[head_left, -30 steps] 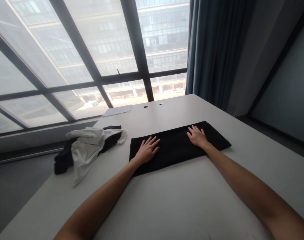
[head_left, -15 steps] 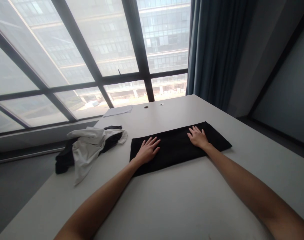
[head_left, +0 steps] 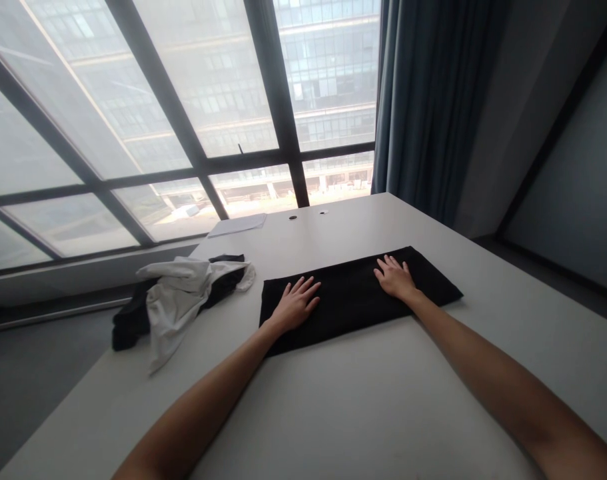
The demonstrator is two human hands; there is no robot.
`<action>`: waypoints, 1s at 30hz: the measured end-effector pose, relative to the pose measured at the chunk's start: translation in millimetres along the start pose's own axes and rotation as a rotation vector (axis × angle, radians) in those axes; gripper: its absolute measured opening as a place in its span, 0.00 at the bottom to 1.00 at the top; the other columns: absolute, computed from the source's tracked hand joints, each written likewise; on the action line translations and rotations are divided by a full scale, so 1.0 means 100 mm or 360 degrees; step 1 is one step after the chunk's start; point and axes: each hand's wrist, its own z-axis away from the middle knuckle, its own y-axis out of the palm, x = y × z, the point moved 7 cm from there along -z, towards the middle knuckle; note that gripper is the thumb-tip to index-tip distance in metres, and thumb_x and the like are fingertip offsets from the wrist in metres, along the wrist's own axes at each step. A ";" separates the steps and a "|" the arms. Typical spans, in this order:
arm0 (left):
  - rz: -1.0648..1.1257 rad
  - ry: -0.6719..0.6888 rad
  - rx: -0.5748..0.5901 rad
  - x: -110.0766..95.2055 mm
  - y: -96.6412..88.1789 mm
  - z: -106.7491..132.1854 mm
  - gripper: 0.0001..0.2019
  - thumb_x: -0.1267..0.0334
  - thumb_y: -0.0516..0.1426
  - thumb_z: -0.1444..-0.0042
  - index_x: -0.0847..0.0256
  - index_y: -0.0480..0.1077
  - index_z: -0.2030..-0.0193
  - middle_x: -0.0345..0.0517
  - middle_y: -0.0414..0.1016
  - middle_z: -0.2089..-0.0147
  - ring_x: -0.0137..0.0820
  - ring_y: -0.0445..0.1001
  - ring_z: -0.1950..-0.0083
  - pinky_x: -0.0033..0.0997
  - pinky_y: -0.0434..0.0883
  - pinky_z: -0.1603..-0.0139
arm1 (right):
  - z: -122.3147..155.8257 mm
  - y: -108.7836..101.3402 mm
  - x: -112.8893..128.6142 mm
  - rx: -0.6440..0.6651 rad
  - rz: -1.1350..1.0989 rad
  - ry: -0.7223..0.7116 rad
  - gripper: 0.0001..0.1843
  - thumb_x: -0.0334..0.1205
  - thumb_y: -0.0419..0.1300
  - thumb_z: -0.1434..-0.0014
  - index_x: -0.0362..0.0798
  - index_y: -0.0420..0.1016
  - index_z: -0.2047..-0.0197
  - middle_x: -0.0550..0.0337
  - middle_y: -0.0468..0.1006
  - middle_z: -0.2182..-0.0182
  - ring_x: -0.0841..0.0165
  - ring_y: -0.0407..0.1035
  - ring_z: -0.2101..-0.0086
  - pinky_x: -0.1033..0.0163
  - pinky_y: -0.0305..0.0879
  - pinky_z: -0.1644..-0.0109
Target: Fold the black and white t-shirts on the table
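A folded black cloth [head_left: 348, 300] lies as a long flat band across the white table [head_left: 363, 407]. My left hand [head_left: 296, 305] rests flat on the cloth's left part, fingers spread and open. On its right part my right hand [head_left: 396, 277] lies palm down, fingers stretched out. Neither hand holds anything.
A crumpled pile of white and black garments [head_left: 176, 300] lies at the table's left edge. A white sheet of paper [head_left: 236, 225] sits at the far edge near two round holes [head_left: 308, 215]. Large windows stand behind the table, with a blue curtain [head_left: 428, 100] to the right.
Both hands stay flat on the black cloth in the same places. Only the view has tilted up slightly.
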 end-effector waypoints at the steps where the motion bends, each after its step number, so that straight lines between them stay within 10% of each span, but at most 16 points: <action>1: 0.0000 -0.0002 0.0003 0.00 0.00 0.00 0.26 0.48 0.43 0.29 0.46 0.52 0.26 0.38 0.45 0.24 0.43 0.42 0.23 0.58 0.45 0.28 | 0.00 0.00 0.00 -0.0003 -0.0005 -0.0001 0.31 0.50 0.42 0.29 0.45 0.58 0.30 0.46 0.52 0.29 0.56 0.44 0.30 0.40 0.38 0.30; 30: 0.0007 -0.0011 0.0020 -0.03 -0.03 0.01 0.26 0.48 0.44 0.29 0.46 0.53 0.27 0.39 0.44 0.23 0.43 0.40 0.23 0.59 0.45 0.28 | 0.02 -0.03 0.00 -0.0014 -0.0008 -0.0004 0.30 0.49 0.43 0.29 0.45 0.59 0.30 0.46 0.53 0.29 0.57 0.44 0.30 0.41 0.38 0.30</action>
